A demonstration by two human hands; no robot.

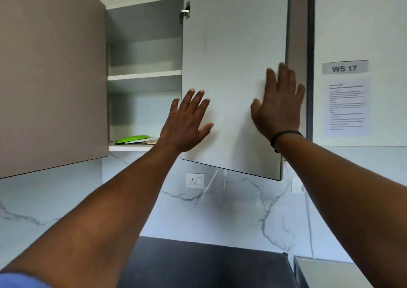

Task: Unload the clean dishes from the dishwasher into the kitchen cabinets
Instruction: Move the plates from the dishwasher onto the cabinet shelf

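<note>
Both arms reach up; left hand and right hand raised, fingers straight and spread.

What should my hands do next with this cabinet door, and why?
Probably swing the cabinet door shut. Both the left hand and the right hand lie flat and empty on its inner face, the door stands open, and the green plate already rests on the bottom shelf.

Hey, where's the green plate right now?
The green plate lies on the bottom shelf of the open cabinet, left of centre in the head view, just left of the left hand.
</note>
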